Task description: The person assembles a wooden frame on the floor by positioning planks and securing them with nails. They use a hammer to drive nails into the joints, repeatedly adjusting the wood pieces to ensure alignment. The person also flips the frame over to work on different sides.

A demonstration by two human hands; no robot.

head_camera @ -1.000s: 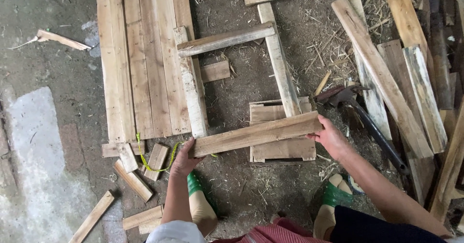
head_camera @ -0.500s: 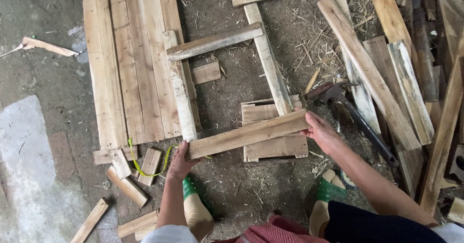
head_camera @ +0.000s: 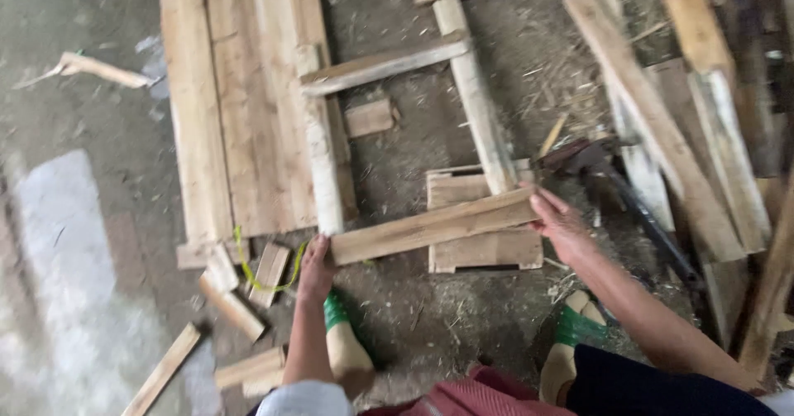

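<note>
A broad panel of pale wooden planks (head_camera: 240, 110) lies flat on the dirt floor (head_camera: 413, 317), upper left. Just below its lower right corner, a long pale wooden batten (head_camera: 430, 227) sits slanted across a small slatted wooden block (head_camera: 484, 226). Left hand (head_camera: 316, 269) grasps the batten's lower end, right hand (head_camera: 561, 222) clasps the upper end.

My left hand (head_camera: 317, 269): bare, no glove or ring that I can see; forearm bare up to a pale, whitish sleeve (head_camera: 304, 398) at the bottom edge. My right hand (head_camera: 561, 222): bare, forearm uncovered throughout. Lap: reddish patterned cloth (head_camera: 488, 393), beside it dark navy fabric (head_camera: 645, 383). Feet: sandals with green straps, left (head_camera: 335, 310) and right (head_camera: 575, 327).
</note>
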